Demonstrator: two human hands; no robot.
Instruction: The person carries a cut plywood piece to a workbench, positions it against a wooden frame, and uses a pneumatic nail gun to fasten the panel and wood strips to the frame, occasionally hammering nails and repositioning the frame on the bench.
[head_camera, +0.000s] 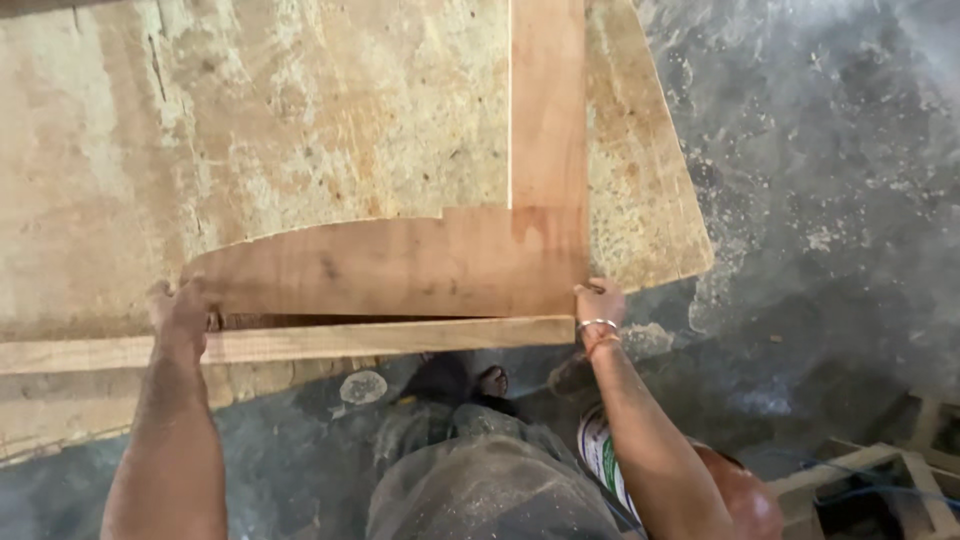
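Observation:
A reddish-brown wooden frame piece (400, 265), L-shaped with a curved upper edge and a long upright arm (548, 100), lies on a large pale worn board (250, 110). My left hand (182, 318) grips its left end, fingers curled over the edge. My right hand (600, 303), with a metal bangle at the wrist, holds its lower right corner. A pale wooden strip (380, 338) runs along the near edge just under both hands.
The dusty grey concrete floor (830, 200) lies right of the board. My foot in a sandal (485, 382) stands below the strip. A white container (600, 450) sits by my right arm, and a wooden frame (880, 480) at bottom right.

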